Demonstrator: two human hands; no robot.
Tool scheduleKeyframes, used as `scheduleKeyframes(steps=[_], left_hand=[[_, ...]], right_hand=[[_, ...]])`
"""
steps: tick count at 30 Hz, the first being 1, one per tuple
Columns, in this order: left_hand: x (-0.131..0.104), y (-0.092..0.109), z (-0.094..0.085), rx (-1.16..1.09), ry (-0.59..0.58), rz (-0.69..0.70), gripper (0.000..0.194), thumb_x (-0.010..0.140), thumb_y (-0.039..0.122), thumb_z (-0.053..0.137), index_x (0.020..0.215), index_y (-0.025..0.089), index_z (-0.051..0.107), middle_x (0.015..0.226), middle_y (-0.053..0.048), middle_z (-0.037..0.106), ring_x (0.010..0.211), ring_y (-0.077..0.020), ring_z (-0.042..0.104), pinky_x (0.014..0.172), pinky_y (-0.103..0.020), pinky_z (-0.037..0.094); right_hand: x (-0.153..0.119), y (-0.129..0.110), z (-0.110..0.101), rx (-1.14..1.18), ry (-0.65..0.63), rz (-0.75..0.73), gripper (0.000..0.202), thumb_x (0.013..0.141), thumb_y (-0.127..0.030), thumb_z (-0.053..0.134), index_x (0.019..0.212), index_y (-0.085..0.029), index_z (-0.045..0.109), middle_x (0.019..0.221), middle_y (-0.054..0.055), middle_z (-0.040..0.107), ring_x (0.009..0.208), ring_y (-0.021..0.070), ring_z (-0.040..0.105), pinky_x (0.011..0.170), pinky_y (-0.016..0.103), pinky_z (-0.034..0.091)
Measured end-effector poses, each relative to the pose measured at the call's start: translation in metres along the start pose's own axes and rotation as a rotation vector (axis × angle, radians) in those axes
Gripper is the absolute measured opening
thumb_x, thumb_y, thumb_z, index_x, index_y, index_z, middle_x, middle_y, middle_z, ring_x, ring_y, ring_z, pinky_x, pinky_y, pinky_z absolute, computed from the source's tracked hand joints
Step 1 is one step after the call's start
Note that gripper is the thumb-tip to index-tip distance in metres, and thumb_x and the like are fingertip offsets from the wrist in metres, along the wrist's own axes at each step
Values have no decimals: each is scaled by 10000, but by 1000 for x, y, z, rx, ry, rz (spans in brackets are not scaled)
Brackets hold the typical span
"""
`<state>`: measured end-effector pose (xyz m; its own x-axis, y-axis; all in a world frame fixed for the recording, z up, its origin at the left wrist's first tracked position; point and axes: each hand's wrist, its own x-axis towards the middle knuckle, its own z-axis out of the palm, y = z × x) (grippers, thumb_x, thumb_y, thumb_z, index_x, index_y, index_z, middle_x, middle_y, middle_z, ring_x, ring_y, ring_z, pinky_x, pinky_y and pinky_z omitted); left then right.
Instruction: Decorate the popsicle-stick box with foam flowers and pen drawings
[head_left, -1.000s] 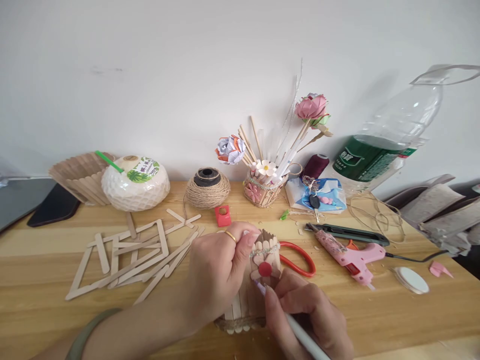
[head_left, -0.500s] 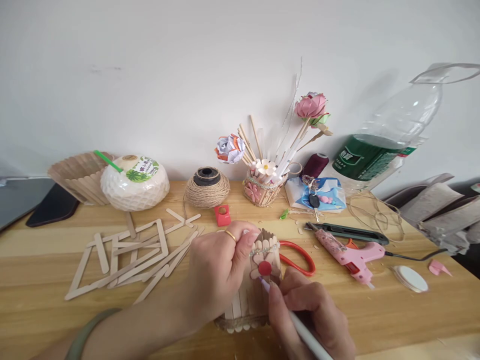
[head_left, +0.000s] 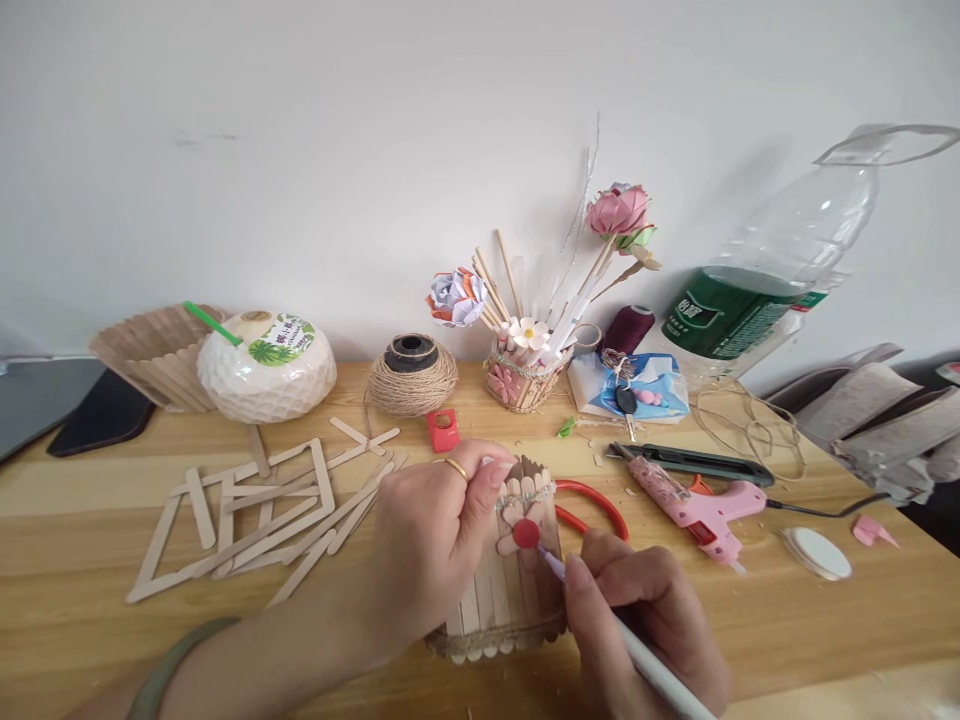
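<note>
My left hand point(head_left: 439, 545) is closed around the upper left side of a small craft-stick holder point(head_left: 499, 600), with the thumb at its rim. The holder stands upright with twine round its base and silvery trim near the top. On its front is a petalled flower point(head_left: 508, 541) with a round red centre point(head_left: 526, 534). My right hand point(head_left: 649, 620) grips a pale marker point(head_left: 660, 670) like a pen. Its purple tip is at the lower right of the red centre; I cannot tell whether it touches. Behind the holder lies a red loop handle point(head_left: 600, 497), partly hidden.
Loose craft sticks point(head_left: 247, 530) spread over the left. Behind are a wrapped coconut point(head_left: 266, 365), twine spool point(head_left: 412, 375), red box point(head_left: 443, 431) and flower pot point(head_left: 525, 385). On the right are a utility knife point(head_left: 694, 465), pink glue gun point(head_left: 705, 510), white discs point(head_left: 817, 553) and large bottle point(head_left: 757, 290).
My right hand has moved right with the marker, whose tip went from the lower left of the red centre to its lower right. My left hand keeps its hold on the holder.
</note>
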<state>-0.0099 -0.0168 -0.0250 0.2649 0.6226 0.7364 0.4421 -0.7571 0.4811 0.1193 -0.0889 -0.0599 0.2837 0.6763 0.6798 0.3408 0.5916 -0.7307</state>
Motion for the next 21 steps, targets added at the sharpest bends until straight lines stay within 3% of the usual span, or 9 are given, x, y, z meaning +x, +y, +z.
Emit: scheduleKeyframes(steps=[21], left_hand=[[-1, 1, -1, 28, -1, -15, 298, 977, 195, 381, 830, 139, 633, 425, 66, 542, 338, -83, 472, 392, -192, 354]], right_hand=[[6, -2, 6, -23, 20, -64, 298, 805, 50, 524, 717, -216, 424, 560, -76, 430, 451, 68, 391, 407, 192, 341]])
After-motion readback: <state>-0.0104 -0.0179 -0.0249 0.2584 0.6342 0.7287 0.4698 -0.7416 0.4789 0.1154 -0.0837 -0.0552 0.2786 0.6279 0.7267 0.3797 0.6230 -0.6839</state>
